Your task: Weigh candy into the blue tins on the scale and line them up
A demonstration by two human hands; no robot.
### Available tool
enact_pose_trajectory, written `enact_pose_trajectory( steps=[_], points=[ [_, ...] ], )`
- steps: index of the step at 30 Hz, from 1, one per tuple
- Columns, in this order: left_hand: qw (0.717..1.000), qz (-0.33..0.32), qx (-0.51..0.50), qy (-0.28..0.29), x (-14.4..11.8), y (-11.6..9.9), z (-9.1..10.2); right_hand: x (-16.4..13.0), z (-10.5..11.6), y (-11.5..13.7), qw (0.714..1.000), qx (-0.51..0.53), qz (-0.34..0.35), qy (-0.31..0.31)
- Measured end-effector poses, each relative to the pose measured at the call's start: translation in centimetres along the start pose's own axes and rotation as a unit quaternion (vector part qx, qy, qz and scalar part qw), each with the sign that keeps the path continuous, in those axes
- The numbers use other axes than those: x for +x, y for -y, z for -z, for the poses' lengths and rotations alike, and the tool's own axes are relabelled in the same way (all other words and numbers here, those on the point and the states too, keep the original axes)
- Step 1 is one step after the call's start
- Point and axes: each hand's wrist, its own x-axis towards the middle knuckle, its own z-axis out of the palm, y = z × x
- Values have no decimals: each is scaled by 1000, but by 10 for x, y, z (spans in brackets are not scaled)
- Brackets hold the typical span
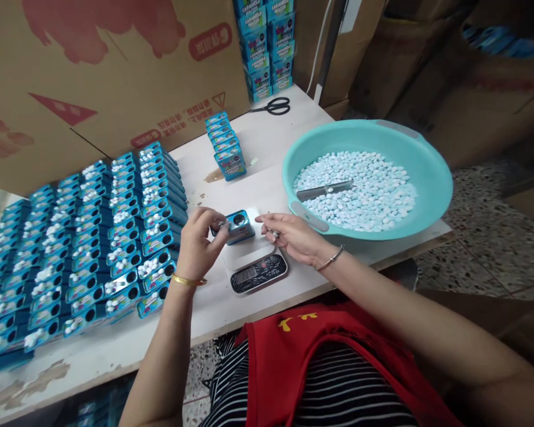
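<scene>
And on the tall stack (269,53) at the back, big white capitals: "CARAMELO", 2nd word starts "MAC", rest too soft to call, and the top of the stack's cut off. Same print on the short row of boxes (230,165) mid-table. Carton (182,77) carries red Chinese chars, too blurry to read, plus a warning triangle w/ an exclamation mark; its top's out of frame.

Centre now: one blue box (241,235) sits on the white scale (244,256), dark round hole showing. Display's lit, digits hard to make out. L hand (200,240) at the box's left end, fingers bent, tips close together by white bits; can't tell if it's pinching those or the box, fingertips partly hidden. R hand (293,236) just right of the box, fingers curled in, pinching a few white pieces (275,234).

Beside it, turquoise basin (436,178) w/ loads more pieces, metal strip (324,190) half-buried. Far left, box rows (160,228) topped w/ white pieces, outermost cut off.
</scene>
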Motion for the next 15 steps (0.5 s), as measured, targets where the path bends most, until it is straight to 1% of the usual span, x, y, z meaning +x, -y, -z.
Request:
enact_pose_trajectory(
  steps=[3, 6, 10, 13, 15],
  points=[
    [999, 18, -23, -18, -2, 6, -1, -10, -4, -9, 999, 34, -19, 19],
    [999, 21, -32, -23, -3, 8, 0, -17, -12, -14, 998, 38, -30, 36],
    [1000, 18, -4, 1, -1, 4, 3, -21, -16, -18, 998, 41, -33, 46],
    [999, 13, 22, 28, 1, 0, 3, -21, -14, -23, 997, 46, -44, 50],
    [999, 13, 42, 33, 3, 0, 2, -22, -12, -26, 997, 45, -51, 47]
  ],
)
